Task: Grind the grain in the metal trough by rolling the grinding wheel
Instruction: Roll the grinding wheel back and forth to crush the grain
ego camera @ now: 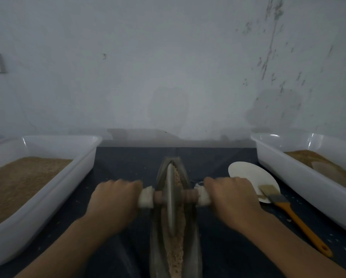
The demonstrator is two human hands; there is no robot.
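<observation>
A long, narrow metal trough [194,247] lies lengthwise in front of me on a dark cloth, with pale brown grain [176,255] along its channel. The grey grinding wheel [171,199] stands upright in the trough on a wooden axle whose ends are wrapped in white cloth. My left hand [113,199] grips the left end of the axle and my right hand [230,197] grips the right end. Both hands are blurred.
A white plastic tub [48,199] of brown grain stands at the left and another white tub [300,183] at the right. A white plate [246,173] and an orange-handled brush [294,215] lie right of the trough. A grey wall rises just behind.
</observation>
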